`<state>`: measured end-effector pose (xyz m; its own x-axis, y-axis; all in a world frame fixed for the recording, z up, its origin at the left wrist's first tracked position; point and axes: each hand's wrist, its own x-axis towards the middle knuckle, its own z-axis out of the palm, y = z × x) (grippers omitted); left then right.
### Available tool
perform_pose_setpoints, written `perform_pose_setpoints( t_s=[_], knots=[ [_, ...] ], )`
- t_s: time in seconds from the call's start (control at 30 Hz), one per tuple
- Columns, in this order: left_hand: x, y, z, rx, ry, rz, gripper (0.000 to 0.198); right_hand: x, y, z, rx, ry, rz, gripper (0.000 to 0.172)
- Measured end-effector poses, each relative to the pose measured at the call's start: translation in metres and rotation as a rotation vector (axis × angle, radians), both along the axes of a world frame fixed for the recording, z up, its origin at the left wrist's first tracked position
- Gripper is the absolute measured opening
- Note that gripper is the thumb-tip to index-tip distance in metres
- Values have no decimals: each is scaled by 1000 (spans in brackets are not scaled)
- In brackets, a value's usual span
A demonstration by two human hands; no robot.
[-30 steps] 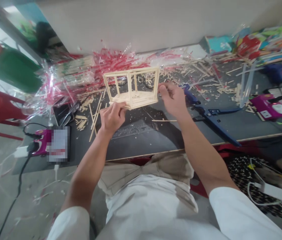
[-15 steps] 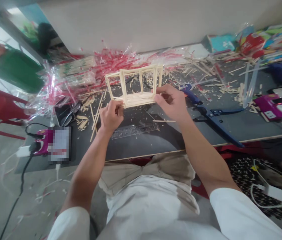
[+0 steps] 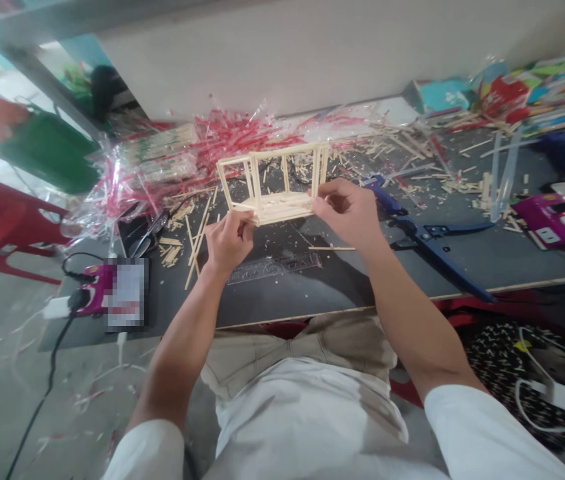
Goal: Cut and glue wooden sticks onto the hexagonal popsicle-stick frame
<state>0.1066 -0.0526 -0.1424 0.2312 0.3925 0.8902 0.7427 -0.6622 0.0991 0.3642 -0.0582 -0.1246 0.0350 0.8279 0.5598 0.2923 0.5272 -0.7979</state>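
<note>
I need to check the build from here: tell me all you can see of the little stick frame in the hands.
The stick frame is a small open box of thin pale wooden sticks: a slatted floor, upright posts, a top rail. It looks unfinished, with no roof. It is held upright above the dark table, the left hand pinching its near left corner and the right hand gripping its right end.

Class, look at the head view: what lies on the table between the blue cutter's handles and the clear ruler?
In the head view, one loose thin wooden stick lies on the dark table between the blue cutter and the clear ruler, under the right hand.
</note>
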Motion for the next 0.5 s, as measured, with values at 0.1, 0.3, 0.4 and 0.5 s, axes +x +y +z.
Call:
perform_pose_setpoints(
  t_s=[0.1,0.3,0.4,0.5],
  knots=[
    [1,-1,2,15,-6,-23,11,0,-1,3,30,-45,-28,6],
    [0,-2,-1,-40,-1,49,13,-2,-3,6,44,-107,-112,18],
    [1,-2,0,-5,-3,8,11,-2,-3,7,45,-109,-118,27],
    [2,-3,3,26,4,-18,11,-2,-4,8,54,-110,-117,33]
  ],
)
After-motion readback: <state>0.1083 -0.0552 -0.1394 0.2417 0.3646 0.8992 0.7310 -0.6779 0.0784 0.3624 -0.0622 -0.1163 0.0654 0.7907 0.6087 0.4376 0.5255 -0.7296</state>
